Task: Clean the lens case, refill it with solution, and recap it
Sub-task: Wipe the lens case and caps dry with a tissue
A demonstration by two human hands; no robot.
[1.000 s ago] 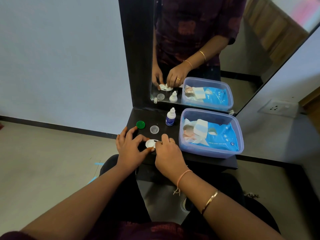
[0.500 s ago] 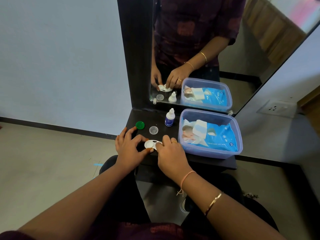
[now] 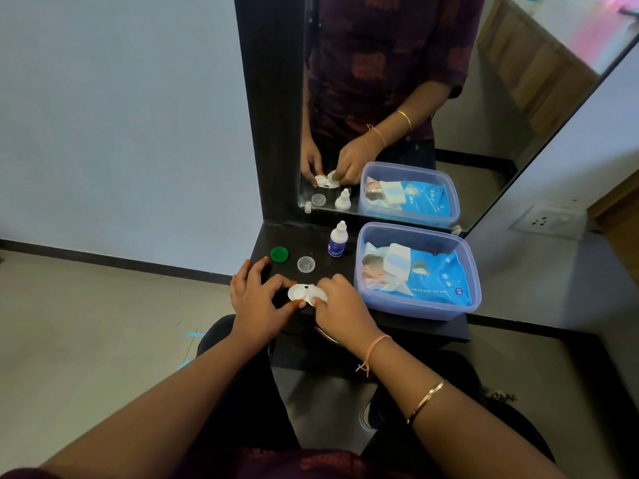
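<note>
The white lens case [image 3: 297, 292] lies near the front edge of the black shelf [image 3: 415, 326]. My left hand [image 3: 257, 299] pinches its left well between thumb and forefinger. My right hand [image 3: 340, 305] presses a crumpled white wipe [image 3: 318, 294] into the case's right well. A green cap [image 3: 279, 254] and a clear cap [image 3: 306, 264] lie loose on the shelf behind the case. The small solution bottle [image 3: 337, 240], white with a blue label, stands upright behind them.
A lidless blue plastic tub [image 3: 425, 307] with a pack of wet wipes [image 3: 432, 281] fills the shelf's right side. A mirror [image 3: 432, 98] in a black frame rises at the back. The tiled floor lies to the left, and a wall socket [image 3: 549, 221] is on the right.
My right hand has curled its fingers tighter over the right well, and the white wipe now shows there. My left hand keeps its hold on the case.
</note>
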